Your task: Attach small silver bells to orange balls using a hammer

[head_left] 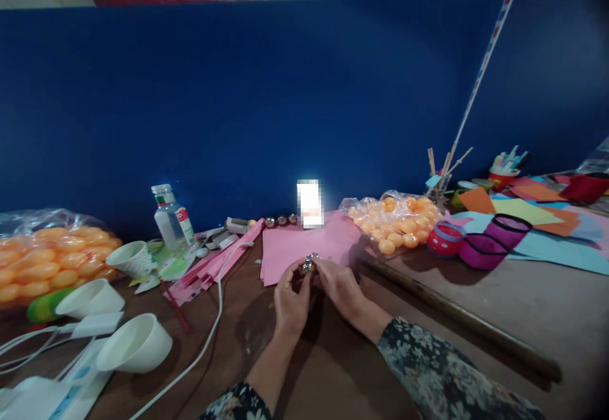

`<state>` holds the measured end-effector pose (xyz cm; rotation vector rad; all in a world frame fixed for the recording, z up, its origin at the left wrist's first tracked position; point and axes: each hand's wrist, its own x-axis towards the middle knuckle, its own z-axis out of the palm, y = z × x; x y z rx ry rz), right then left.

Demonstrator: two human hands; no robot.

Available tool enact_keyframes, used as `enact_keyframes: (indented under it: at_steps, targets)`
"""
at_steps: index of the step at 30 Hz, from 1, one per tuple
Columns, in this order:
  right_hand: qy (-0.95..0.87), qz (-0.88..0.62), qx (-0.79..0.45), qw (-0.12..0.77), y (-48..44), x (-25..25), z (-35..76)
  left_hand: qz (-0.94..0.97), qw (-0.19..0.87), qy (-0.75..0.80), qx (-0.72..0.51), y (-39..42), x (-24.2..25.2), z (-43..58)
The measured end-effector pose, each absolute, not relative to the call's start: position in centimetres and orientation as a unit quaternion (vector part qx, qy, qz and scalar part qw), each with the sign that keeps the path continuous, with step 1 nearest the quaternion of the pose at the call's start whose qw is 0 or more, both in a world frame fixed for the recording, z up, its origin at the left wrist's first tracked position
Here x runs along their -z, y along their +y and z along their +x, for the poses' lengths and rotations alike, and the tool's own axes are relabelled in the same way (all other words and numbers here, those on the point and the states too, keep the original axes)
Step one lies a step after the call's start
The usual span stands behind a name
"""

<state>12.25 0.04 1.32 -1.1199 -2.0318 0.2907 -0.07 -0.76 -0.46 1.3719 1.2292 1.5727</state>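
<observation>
My left hand [292,299] is closed, its thumb and fingers around a small shiny silver ball [306,266]. From the right, my right hand [340,287] meets it, with fingers pinched at the ball's upper right side; their tips are partly hidden. Both hands are just above the table, at the near edge of a stack of pink paper sheets [290,252]. Behind the sheets, several similar silver balls [282,219] sit in a row, beside a bright blurred-out upright rectangle [310,204].
Bags of orange balls lie left [52,258] and right [404,220]. A wooden rod [466,312] slants across the right side. Paper cups [136,344], a white cable [216,318] and a clear bottle [171,220] are left. Magenta cuffs [485,252] and coloured paper [561,252] lie right.
</observation>
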Motion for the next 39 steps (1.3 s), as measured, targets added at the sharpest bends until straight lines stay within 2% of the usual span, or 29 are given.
enact_keyframes:
  at_steps: [10,17,23,35,39]
  targets:
    - [-0.777,-0.44,-0.118,0.434,0.2,-1.0,12.3,0.529,0.361,0.473,-0.605,-0.7,0.5,-0.2]
    - [-0.75,-0.422,-0.166,0.481,-0.3,-1.1,11.8,0.5,0.384,0.485,-0.606,-1.1,0.2,-0.2]
    - [-0.726,-0.417,-0.207,0.507,-0.3,-1.0,11.6,0.501,0.35,0.491,-0.62,-1.1,-0.2,-0.2]
    - [-0.631,-0.419,-0.331,0.563,0.2,-1.0,11.4,0.504,0.406,0.455,-0.612,-0.8,-0.2,-0.3]
    - [-0.613,-0.415,-0.356,0.571,0.0,-1.6,11.3,0.496,0.395,0.462,-0.62,-1.0,-0.3,-0.2]
